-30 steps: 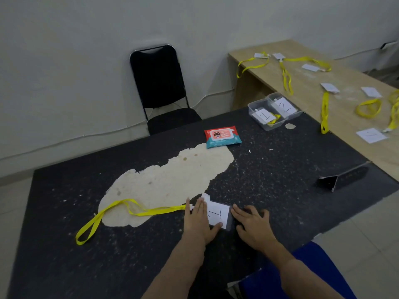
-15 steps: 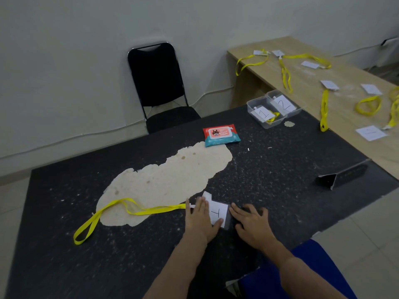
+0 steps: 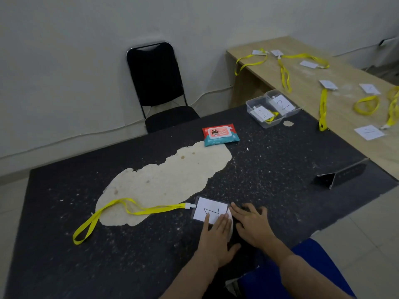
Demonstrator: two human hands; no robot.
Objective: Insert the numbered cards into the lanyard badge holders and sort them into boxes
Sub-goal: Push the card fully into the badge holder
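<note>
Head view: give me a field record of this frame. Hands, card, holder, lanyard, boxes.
left hand: flat, fingers pressing on the card
right hand: fingers spread on the black table, at the holder's right end
card: hand-drawn mark, looks like 1; lies in the badge holder; right edge hidden by the hands
lanyard: yellow, clipped to the holder's left end, trailing left over the pale patch
boxes: box 1 and box 2, clear, side by side at the far right corner
</note>
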